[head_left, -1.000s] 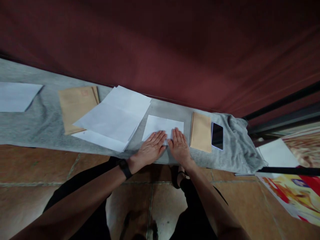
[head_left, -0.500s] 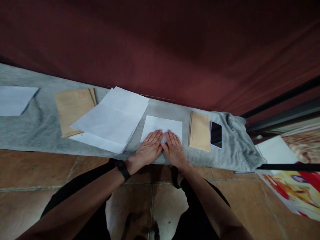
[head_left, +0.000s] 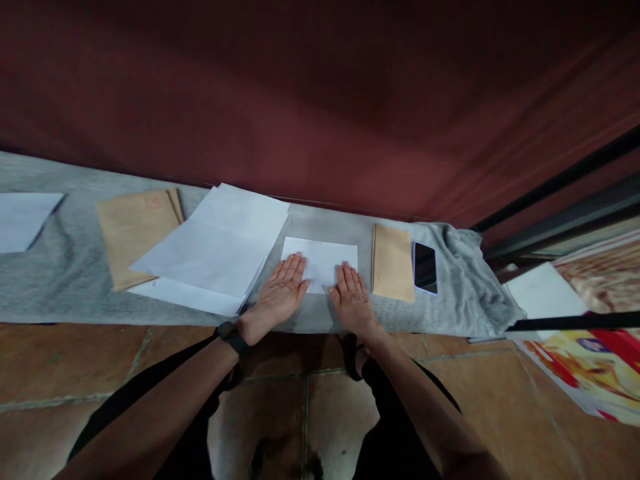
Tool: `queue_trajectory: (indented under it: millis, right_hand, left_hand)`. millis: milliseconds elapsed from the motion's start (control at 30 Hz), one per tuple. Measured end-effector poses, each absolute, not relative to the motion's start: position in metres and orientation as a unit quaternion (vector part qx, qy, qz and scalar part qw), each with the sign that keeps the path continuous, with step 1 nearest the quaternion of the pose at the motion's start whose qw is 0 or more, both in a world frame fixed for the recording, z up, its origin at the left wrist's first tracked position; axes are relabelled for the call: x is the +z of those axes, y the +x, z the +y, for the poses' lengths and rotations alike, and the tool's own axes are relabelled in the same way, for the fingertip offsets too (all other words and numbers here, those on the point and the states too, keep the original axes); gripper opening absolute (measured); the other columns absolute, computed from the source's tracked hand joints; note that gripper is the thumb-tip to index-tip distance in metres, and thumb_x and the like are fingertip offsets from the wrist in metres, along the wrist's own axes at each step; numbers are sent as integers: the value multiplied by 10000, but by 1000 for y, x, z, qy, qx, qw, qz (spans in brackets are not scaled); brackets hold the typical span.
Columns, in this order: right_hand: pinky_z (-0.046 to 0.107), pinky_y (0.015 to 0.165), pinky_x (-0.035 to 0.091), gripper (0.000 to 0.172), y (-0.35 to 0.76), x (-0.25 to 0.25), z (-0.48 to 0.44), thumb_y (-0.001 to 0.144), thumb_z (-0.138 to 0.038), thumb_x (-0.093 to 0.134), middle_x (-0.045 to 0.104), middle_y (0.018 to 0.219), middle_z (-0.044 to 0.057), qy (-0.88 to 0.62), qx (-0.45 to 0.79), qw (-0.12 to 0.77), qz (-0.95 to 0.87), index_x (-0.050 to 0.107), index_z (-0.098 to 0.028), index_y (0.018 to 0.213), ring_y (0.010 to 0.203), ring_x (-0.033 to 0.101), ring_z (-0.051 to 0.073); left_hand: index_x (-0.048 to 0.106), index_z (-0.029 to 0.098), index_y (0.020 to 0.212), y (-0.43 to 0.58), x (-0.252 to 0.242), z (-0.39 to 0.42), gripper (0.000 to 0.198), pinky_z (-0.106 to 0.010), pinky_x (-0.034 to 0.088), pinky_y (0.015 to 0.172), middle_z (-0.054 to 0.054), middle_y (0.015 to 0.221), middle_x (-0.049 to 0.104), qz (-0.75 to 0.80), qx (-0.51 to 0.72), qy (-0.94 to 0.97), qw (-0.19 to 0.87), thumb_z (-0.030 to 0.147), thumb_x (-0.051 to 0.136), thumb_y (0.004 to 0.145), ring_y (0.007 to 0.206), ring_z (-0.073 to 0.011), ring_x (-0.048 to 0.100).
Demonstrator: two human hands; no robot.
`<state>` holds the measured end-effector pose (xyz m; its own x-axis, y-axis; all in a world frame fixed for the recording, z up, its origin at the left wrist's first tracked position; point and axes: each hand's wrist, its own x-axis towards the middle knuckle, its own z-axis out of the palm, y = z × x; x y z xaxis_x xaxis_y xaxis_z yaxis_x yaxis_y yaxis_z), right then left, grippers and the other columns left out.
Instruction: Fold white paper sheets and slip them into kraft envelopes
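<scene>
A small white sheet of paper (head_left: pixel 321 263) lies flat on the grey cloth (head_left: pixel 320 319) in front of me. My left hand (head_left: pixel 281 290) rests flat on its left edge, palm down, with the thumb apart from the fingers. On the right edge lies my right hand (head_left: pixel 353 300), also palm down with the thumb out. Neither hand grips anything. The fingertips cover parts of the sheet's lower corners. Left of my left hand is a pile of larger white sheets (head_left: pixel 220 240). Brown envelopes (head_left: pixel 393 263) lie to the right of my right hand.
Beyond the envelopes sits a phone (head_left: pixel 425 268). More brown envelopes (head_left: pixel 133 230) lie partly under the large sheets, and another white paper (head_left: pixel 25 220) is at far left. A dark red cloth (head_left: pixel 300 113) hangs behind; a black bar (head_left: pixel 570 321) is at right.
My hands have moved apart, from the middle of the small sheet to its left and right edges. The view has shifted slightly.
</scene>
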<state>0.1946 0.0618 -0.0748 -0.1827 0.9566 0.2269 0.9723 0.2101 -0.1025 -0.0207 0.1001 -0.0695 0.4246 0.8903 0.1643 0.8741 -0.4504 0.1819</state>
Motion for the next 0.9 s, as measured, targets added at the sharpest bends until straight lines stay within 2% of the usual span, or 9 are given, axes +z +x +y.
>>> queue_trajectory:
  millis: [300, 400, 600, 767, 900]
  right_hand:
    - [532, 1236, 332, 622, 198, -78, 61, 1086, -383, 392, 393, 1640, 242, -646, -35, 131, -751, 375, -16, 1589, 1527, 384, 333]
    - [529, 1242, 322, 584, 199, -73, 66, 1095, -362, 364, 424, 1629, 222, -653, -23, 135, -744, 399, -48, 1586, 1515, 409, 327]
    - [516, 1267, 284, 601, 192, -69, 84, 1103, -352, 314, 367, 1671, 178, -641, 6, 144, -754, 272, -113, 1652, 1563, 331, 288]
    - [510, 1277, 265, 574, 179, -73, 96, 1107, -337, 274, 375, 1665, 185, -613, 35, 145, -776, 362, -81, 1613, 1581, 294, 271]
    - [535, 1281, 245, 569, 177, -73, 105, 1107, -346, 271, 358, 1674, 177, -605, 45, 138, -783, 385, -95, 1605, 1578, 301, 276]
  left_hand:
    - [367, -2, 1581, -21, -69, 108, 652, -493, 288, 1281, -226, 1660, 344, 556, 133, 820, 16, 377, 252, 1063, 1583, -304, 268]
    - [378, -4, 1573, -16, -65, 110, 645, -501, 280, 1285, -229, 1651, 361, 565, 141, 813, 9, 370, 257, 1063, 1580, -305, 278]
    - [386, 15, 1571, 6, -60, 113, 605, -483, 230, 1312, -206, 1669, 345, 504, 145, 851, 20, 319, 301, 1055, 1590, -279, 251]
    - [412, 13, 1552, 17, -63, 117, 580, -484, 239, 1311, -213, 1639, 406, 469, 135, 872, 20, 211, 311, 1017, 1574, -269, 298]
    - [404, 0, 1553, 18, -62, 119, 599, -509, 220, 1315, -230, 1633, 406, 460, 122, 879, 29, 199, 300, 999, 1577, -276, 296]
